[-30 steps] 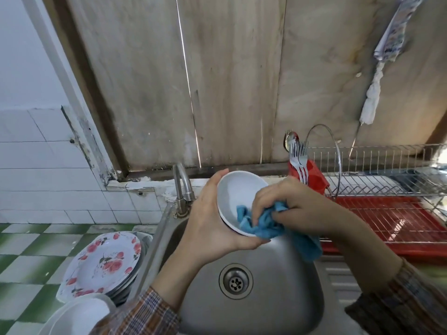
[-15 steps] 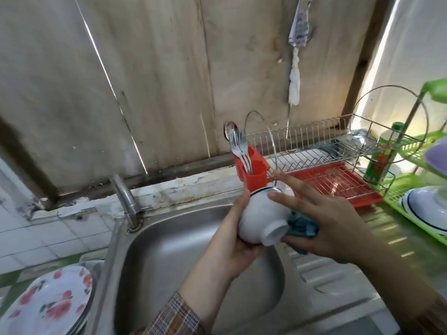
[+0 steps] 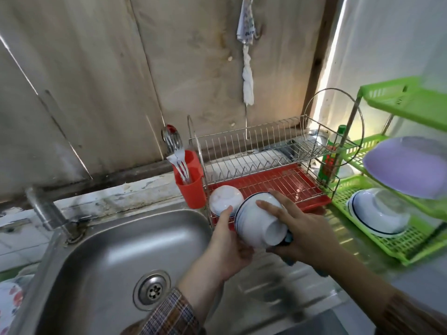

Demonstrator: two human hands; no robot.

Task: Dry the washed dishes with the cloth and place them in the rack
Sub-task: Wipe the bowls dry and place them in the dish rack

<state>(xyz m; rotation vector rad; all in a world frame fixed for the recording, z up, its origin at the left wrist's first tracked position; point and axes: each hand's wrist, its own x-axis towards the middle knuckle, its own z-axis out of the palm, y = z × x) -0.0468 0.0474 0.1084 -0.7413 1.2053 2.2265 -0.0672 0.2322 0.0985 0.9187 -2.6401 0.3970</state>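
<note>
A white bowl with blue rim lines [image 3: 258, 223] is held upside down and tilted between both hands, just in front of the wire dish rack [image 3: 273, 151]. My left hand [image 3: 229, 245] grips its left side and underside. My right hand [image 3: 302, 235] lies over its right side with fingers spread, and the blue cloth [image 3: 289, 238] is bunched under that palm, mostly hidden. Another white bowl [image 3: 225, 199] sits upside down at the rack's front left corner, on the red drip tray [image 3: 312, 189].
A red cutlery cup [image 3: 191, 187] with forks hangs on the rack's left end. The steel sink [image 3: 116, 262] and tap [image 3: 48, 211] lie to the left, floral plates [image 3: 9, 303] at the far left. A green shelf [image 3: 411, 240] with bowls and a green bottle [image 3: 332, 155] stand right.
The view swung right from the sink to the rack. The bowl went from being wiped inside to turned upside down and carried right, close to the rack's front left corner.
</note>
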